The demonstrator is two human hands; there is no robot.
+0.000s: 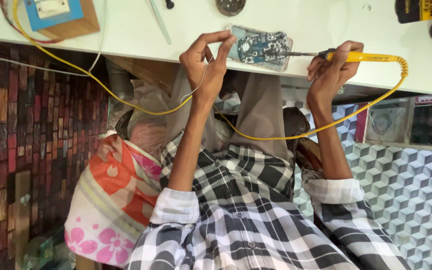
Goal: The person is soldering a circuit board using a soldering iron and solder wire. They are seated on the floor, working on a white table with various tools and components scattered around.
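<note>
An opened phone with its circuit board bared lies at the near edge of the white table. My left hand pinches a thin solder wire between thumb and fingers, right beside the phone's left end. In my right hand is a yellow soldering iron; its metal tip reaches left onto the board. The iron's yellow cable loops down over my lap and runs off toward the upper left.
A wooden box with a blue plate stands at the table's left. A thin rod, a dark round object and a yellow-black device lie farther back. An orange and pink flowered cloth rests by my left side.
</note>
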